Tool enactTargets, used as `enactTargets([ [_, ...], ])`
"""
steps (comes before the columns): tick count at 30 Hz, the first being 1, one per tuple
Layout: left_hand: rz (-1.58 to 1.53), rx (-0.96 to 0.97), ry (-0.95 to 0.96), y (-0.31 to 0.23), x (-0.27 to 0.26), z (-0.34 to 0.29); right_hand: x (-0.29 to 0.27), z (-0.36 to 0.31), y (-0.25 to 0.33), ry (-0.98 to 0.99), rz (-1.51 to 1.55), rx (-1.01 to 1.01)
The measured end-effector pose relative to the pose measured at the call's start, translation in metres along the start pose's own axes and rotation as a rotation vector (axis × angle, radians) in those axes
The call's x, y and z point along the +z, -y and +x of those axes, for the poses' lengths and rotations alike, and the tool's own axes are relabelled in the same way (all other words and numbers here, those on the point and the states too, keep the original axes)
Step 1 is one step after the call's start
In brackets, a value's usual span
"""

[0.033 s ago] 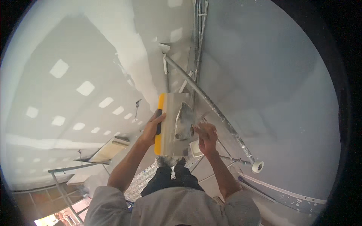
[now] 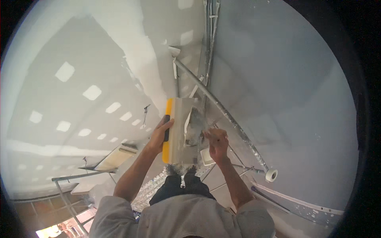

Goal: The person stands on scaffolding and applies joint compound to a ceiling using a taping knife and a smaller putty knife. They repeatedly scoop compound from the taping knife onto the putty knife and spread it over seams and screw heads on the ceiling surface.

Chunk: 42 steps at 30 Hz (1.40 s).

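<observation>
In front of my body my left hand (image 2: 159, 135) grips a wide plastering blade (image 2: 179, 152) by its yellow and black handle. The broad blade stands with its long edge toward my right hand. My right hand (image 2: 217, 143) is closed round the handle of a smaller putty knife (image 2: 193, 129), its fingers hiding most of that handle. The putty knife's grey, smeared blade overlaps the face of the wide blade. A whitish streak of filler lies along the putty knife's left edge.
A metal scaffold brace (image 2: 222, 104) slants down on the right, with a roll of white tape (image 2: 271, 175) at its lower end. A scaffold rail (image 2: 81, 176) is at lower left. A white tray (image 2: 206, 157) lies below my right hand. Patched plasterboard (image 2: 107, 51) spreads left, a grey-blue surface (image 2: 293, 99) right.
</observation>
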State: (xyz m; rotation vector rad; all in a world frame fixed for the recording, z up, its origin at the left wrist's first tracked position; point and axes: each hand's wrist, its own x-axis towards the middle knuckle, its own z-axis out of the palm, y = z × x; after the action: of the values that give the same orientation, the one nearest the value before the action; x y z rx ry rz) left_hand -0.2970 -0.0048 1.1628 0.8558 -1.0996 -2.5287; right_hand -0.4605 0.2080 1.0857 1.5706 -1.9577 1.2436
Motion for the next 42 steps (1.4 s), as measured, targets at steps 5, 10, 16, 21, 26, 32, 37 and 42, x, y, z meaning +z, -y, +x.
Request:
enactTargets([
  [5, 0.038, 0.101, -0.112, -0.011, 0.001, -0.045, 0.007, 0.003, 0.006, 0.059, 0.045, 0.039],
  [10, 0.041, 0.145, -0.164, -0.008, -0.008, -0.078, 0.007, -0.004, 0.003, 0.136, -0.069, 0.075],
  [16, 0.07, 0.289, -0.236, -0.027, -0.038, -0.109, -0.012, 0.01, 0.01, 0.141, 0.085, 0.165],
  [21, -0.041, 0.443, -0.252, -0.037, -0.064, -0.13, -0.078, 0.039, 0.073, 0.355, 0.928, 0.944],
  [26, -0.105, 0.51, -0.205, -0.024, -0.1, -0.137, -0.078, 0.038, 0.119, 0.751, 1.213, 1.127],
  [32, -0.085, 0.475, -0.197, -0.004, -0.118, -0.151, -0.018, 0.045, 0.158, 0.841, 1.204, 1.169],
  [37, -0.037, 0.317, -0.158, -0.022, -0.133, -0.168, -0.01, 0.069, 0.138, 0.834, 1.465, 1.201],
  [42, 0.061, 0.216, -0.083, -0.063, -0.122, -0.157, 0.018, 0.063, 0.083, 0.962, 1.763, 1.118],
])
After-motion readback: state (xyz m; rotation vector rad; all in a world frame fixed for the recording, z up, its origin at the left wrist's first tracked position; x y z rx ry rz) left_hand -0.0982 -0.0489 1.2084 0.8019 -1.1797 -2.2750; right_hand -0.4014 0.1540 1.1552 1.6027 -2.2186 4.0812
